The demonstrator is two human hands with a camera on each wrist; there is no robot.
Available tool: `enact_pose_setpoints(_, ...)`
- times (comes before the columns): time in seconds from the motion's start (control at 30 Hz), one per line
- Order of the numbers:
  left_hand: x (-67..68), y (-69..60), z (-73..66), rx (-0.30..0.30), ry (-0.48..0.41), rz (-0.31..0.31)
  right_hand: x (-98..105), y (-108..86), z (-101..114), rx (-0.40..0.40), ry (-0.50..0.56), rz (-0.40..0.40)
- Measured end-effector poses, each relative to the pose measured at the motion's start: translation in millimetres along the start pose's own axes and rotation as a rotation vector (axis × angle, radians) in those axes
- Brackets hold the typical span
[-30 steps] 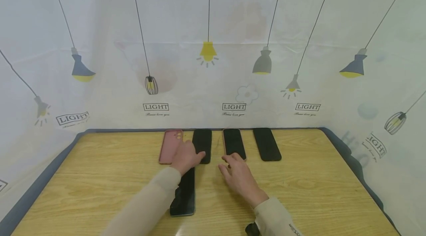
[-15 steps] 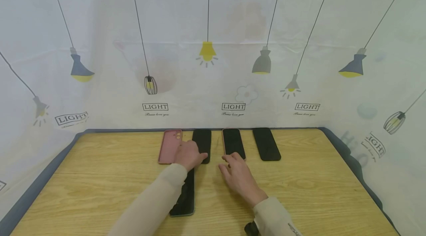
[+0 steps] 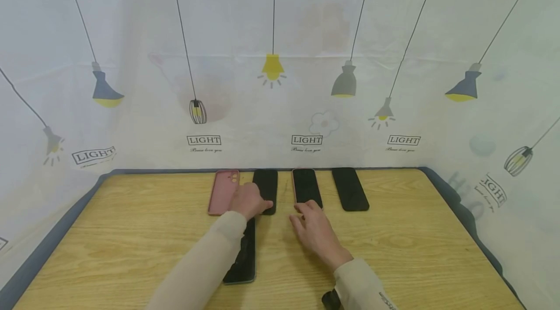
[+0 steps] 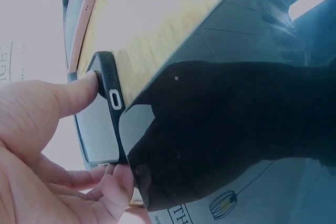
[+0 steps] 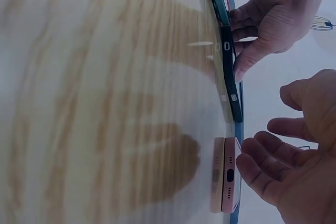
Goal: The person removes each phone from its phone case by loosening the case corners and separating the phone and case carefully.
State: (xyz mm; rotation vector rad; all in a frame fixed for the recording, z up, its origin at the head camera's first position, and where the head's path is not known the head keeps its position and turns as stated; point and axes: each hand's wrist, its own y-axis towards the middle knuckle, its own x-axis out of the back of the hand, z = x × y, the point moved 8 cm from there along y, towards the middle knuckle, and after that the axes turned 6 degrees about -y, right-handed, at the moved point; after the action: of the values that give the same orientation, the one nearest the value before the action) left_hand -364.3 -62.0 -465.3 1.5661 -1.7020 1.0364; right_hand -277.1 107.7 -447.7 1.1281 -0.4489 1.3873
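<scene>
Across a gap from the relaxed right hand (image 3: 316, 227), the left hand (image 3: 248, 200) grips a black phone (image 3: 266, 181) edgewise.

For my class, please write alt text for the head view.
A person's left hand has its grip on a black phone or case, the right hand at a pink-edged phone. A pink phone case, another black phone or case and a nearer dark phone lie on a wooden table.

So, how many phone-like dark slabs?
4: black-edged one at left hand, pink-edged one by right hand, rightmost one in back row, nearest one partly behind left sleeve.
</scene>
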Motion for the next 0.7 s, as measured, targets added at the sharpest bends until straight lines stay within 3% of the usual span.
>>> enact_pose_setpoints(0.5, -1.8, 7.9, 10.0, 0.106, -0.034, 0.054, 0.7, 1.7, -7.0, -0.017, 0.014, -0.012)
enact_pose_setpoints(0.7, -0.3, 6.9, 9.7, 0.102, -0.078, 0.062, 2.9, 3.7, -6.3, -0.016, 0.011, -0.017)
